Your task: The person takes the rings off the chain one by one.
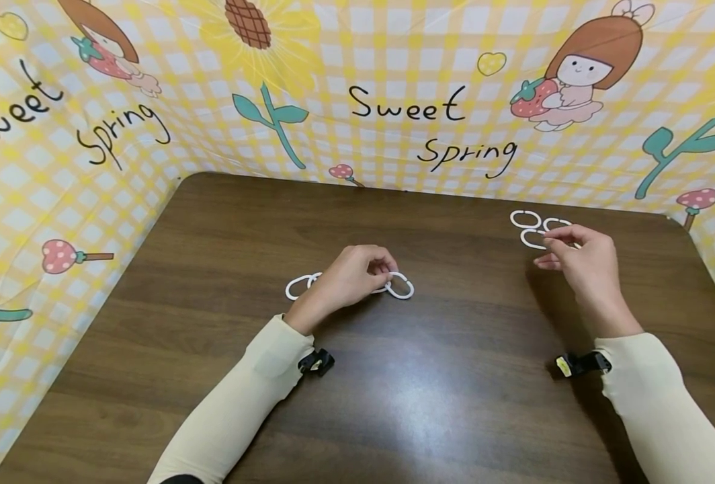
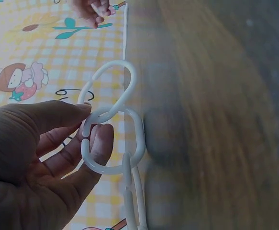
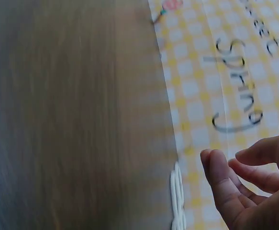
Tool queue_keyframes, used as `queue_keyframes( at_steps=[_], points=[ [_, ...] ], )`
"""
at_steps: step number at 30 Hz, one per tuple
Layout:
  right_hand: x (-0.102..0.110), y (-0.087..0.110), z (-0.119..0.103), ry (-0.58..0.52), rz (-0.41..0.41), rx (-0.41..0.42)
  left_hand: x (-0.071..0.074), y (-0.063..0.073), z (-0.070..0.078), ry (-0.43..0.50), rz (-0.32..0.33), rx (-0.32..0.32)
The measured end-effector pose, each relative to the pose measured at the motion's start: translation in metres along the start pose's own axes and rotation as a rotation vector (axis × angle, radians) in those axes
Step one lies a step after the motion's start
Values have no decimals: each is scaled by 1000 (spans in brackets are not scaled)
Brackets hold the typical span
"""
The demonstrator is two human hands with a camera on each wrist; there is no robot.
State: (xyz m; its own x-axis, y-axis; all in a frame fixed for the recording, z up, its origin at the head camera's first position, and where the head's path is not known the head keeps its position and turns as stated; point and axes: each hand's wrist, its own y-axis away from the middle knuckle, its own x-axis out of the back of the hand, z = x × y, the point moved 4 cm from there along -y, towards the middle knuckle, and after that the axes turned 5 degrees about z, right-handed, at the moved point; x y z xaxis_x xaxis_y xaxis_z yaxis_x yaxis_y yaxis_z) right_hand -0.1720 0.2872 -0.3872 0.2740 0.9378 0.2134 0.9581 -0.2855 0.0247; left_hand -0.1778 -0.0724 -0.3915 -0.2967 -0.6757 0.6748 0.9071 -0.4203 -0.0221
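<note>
In the head view, my left hand (image 1: 354, 275) is over the middle of the table, pinching a white plastic chain link between thumb and fingers. The left wrist view shows that C-shaped link (image 2: 140, 129) with another link (image 2: 132, 76) hooked through its top and more hanging below. Part of this short chain is hidden behind the hand; its left end link (image 1: 287, 289) rests on the wood. At the far right, my right hand (image 1: 590, 262) hovers beside loose white links (image 1: 525, 228), its thumb and fingers apart with nothing between them.
A brown wood-grain table (image 1: 454, 376) spreads beneath both hands. Yellow checked cloth (image 1: 394, 54) with printed flowers and lettering rises along its back and sides. Several loose links lie close to the back right edge, partly covered by the right hand.
</note>
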Motion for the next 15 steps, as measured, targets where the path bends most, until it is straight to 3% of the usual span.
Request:
queue_keyframes(
  at_steps=[4, 15],
  points=[
    [-20, 6, -6, 98, -46, 77, 1, 0, 0, 7, 2, 6],
    [-68, 28, -20, 172, -185, 169, 1, 0, 0, 6, 11, -20]
  ],
)
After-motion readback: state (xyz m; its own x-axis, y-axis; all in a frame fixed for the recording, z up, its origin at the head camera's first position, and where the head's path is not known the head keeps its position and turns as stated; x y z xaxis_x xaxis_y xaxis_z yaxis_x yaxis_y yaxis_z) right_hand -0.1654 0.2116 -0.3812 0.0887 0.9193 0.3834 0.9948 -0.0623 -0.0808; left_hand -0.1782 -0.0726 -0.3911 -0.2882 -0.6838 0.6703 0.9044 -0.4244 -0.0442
